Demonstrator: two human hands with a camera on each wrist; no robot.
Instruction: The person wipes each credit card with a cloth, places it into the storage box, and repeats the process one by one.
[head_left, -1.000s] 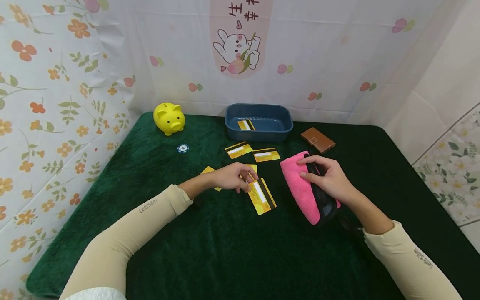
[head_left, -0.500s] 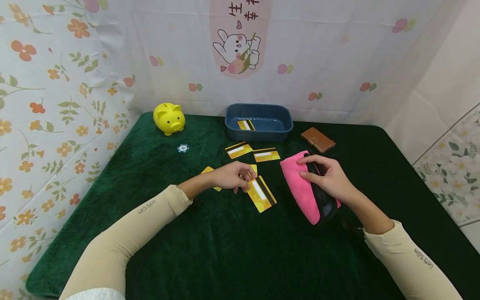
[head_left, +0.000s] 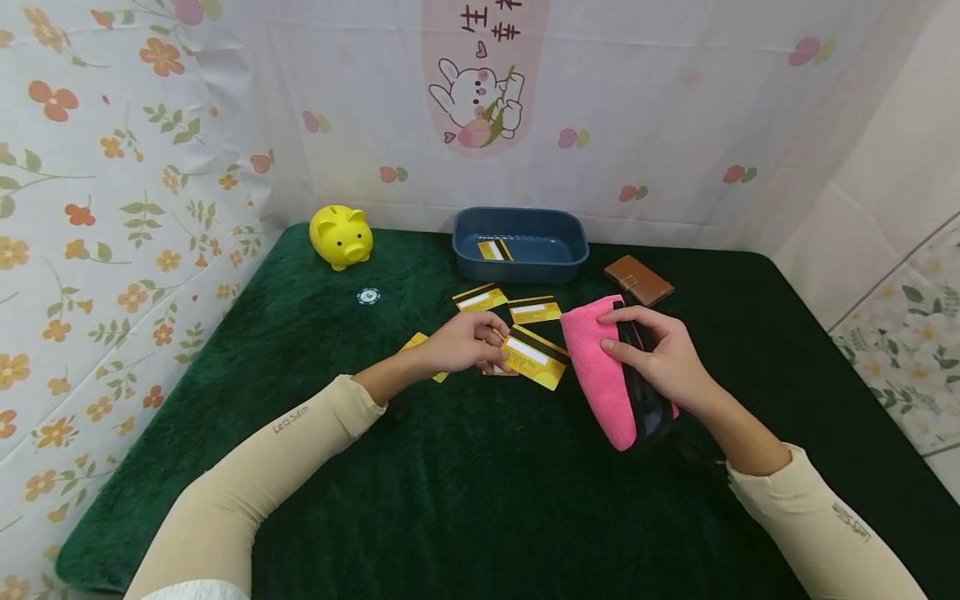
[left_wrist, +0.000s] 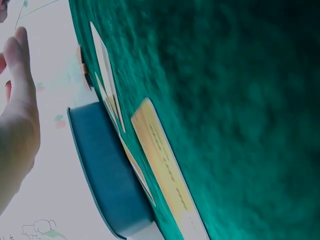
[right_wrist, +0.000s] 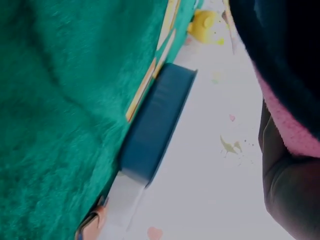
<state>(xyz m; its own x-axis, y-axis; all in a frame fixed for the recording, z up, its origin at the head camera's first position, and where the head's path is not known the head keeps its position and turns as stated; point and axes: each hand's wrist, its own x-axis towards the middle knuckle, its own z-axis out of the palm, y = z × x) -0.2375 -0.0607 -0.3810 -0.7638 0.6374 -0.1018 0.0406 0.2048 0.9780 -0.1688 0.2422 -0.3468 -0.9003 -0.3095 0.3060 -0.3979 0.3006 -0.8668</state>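
Note:
My left hand (head_left: 468, 342) pinches a yellow bank card (head_left: 534, 358) by its left end, and the card's right end reaches the edge of a pink plush pouch. My right hand (head_left: 663, 354) grips that pouch (head_left: 596, 367) at its black-trimmed edge, fingers over the top and thumb on the pink side. In the right wrist view, the pouch (right_wrist: 297, 132) shows a dark inside. Another card (head_left: 501, 372) lies partly hidden beneath the held one. A further card (head_left: 415, 341) pokes out behind my left wrist. Two more cards lie just beyond my left hand, one of them (head_left: 535, 310) further right.
At the back stands a blue basin (head_left: 517, 271) with one card (head_left: 495, 250) inside. A brown wallet (head_left: 640, 279) is to its right. On the left are a yellow piggy bank (head_left: 341, 237) and a poker chip (head_left: 368, 297). Green cloth (head_left: 420, 500) covers the table.
My left hand has turned the card from steeply slanted to nearly level and raised it toward the pouch. The pouch, in my right hand, has shifted only slightly.

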